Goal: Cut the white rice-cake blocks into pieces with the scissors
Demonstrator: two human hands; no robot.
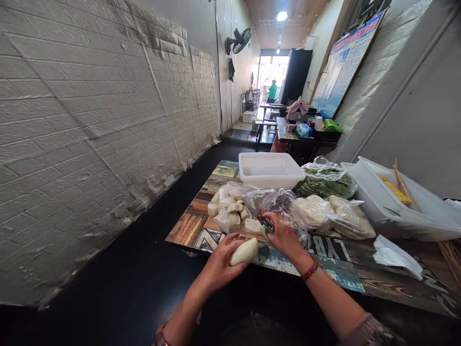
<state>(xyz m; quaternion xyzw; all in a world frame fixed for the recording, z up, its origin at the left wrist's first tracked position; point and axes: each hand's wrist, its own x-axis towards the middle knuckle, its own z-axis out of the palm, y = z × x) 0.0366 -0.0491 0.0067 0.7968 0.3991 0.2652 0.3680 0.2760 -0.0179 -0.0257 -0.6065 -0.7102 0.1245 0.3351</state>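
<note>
My left hand (pixel 227 259) is wrapped round a pale, oblong steamed bun (pixel 245 252) just off the table's near edge. In my right hand (pixel 283 234) is a pair of scissors with greenish loop handles (pixel 265 229); fingers partly hide it, and its blades are hard to make out. Between and beyond the hands, a clear plastic bag (pixel 230 192) lies spread with several pale buns and cut chunks (pixel 236 207) in it. One flat pale piece (pixel 252 225) lies at its near side, close to my right hand.
A white plastic tub (pixel 272 179) stands behind the bags on the patterned table (pixel 190 223). To the right are bagged pale food (pixel 313 211), bagged greens (pixel 326 180), a white bin (pixel 382 211) with yellow corn and sticks, and a crumpled tissue (pixel 396 257). A person in green (pixel 272 91) stands far off.
</note>
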